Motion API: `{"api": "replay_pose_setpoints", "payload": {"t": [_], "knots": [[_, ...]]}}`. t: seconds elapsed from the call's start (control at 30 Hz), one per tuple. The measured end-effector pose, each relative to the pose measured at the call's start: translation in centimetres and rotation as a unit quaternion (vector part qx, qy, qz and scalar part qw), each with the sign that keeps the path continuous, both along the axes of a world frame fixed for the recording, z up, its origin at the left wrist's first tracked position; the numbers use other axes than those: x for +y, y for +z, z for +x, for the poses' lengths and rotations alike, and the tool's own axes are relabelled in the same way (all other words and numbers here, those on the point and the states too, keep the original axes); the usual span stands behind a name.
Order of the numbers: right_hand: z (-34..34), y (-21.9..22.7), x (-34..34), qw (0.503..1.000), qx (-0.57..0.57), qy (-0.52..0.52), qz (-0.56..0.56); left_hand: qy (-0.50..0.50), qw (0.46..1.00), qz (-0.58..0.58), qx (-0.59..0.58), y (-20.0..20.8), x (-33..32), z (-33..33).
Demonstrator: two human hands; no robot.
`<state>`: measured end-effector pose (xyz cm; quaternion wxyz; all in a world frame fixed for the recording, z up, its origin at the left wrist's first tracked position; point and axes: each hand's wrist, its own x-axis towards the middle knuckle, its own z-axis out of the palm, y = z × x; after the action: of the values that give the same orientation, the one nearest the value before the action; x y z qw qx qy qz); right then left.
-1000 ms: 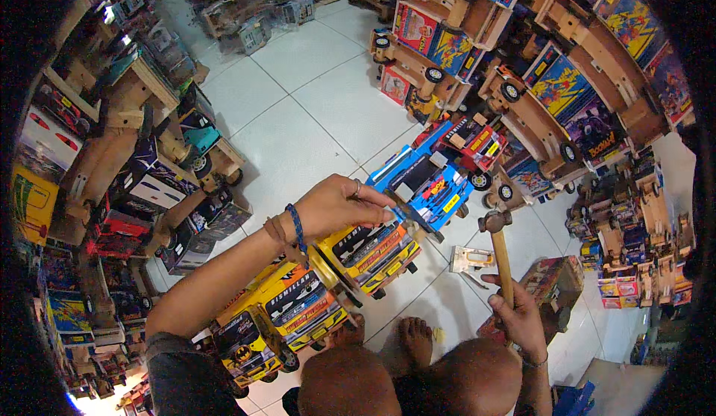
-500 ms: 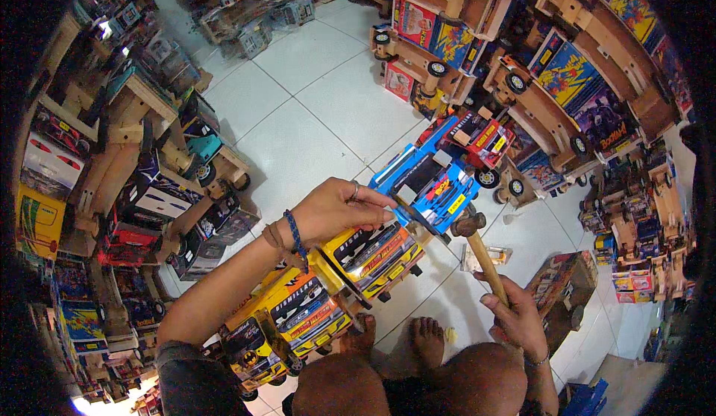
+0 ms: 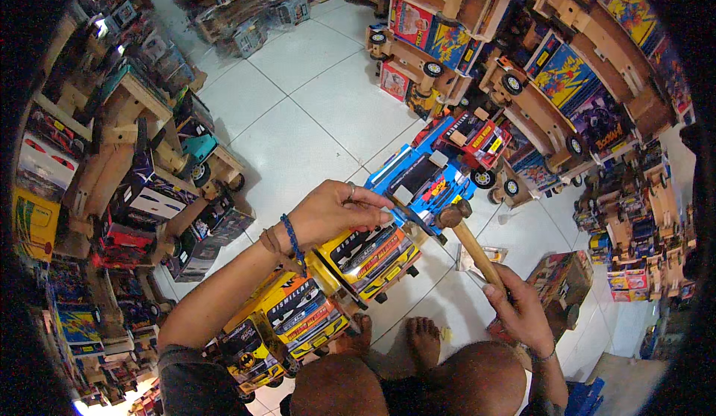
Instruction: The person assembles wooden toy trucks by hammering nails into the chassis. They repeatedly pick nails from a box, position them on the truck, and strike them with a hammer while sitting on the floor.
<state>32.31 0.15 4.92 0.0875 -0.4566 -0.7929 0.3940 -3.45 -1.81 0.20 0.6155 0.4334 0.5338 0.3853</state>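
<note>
My right hand (image 3: pixel 520 310) is wrapped round the wooden handle of a hammer (image 3: pixel 477 250). The hammer's dark head is over the near edge of a blue toy truck (image 3: pixel 432 185), close to my left fingertips. My left hand (image 3: pixel 332 213) has thumb and fingers pinched together at the truck's near left corner, above a dark strip. What sits in the pinch is too small to make out. Below that hand stands a yellow toy truck (image 3: pixel 388 267), with another yellow toy truck (image 3: pixel 307 311) nearer my left knee. A red toy truck (image 3: pixel 481 138) adjoins the blue one.
Stacked wooden toy trucks (image 3: pixel 425 35) crowd the right side, many tipped with wheels showing. More toy trucks (image 3: pixel 160 199) are piled along the left. White floor tiles (image 3: pixel 291 129) run between them. A brown box-like toy body (image 3: pixel 561 289) lies beside my right hand, near a small clear packet (image 3: pixel 481 257).
The hammer has moved left, its head coming closer to my left fingertips. My left hand keeps its pinch at the blue truck's corner.
</note>
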Motion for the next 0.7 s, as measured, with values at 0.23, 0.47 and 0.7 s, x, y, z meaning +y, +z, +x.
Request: {"api": "replay_pose_setpoints", "payload": {"t": [0.23,0.47,0.7], "knots": [[-1.4,1.0,0.4,0.993,0.029,0.097,0.064,-0.002,1.000,0.006,-0.010,-0.4,-0.1,-0.1],[-2.7,1.6,1.1,0.965,-0.059,0.214,0.139,-0.017,1.000,-0.001,-0.013,-0.3,0.0,-0.4],[-3.4,1.7,1.6,0.952,-0.039,0.208,0.223,-0.021,0.999,0.018,-0.028,-0.9,-0.1,-0.6]]}}
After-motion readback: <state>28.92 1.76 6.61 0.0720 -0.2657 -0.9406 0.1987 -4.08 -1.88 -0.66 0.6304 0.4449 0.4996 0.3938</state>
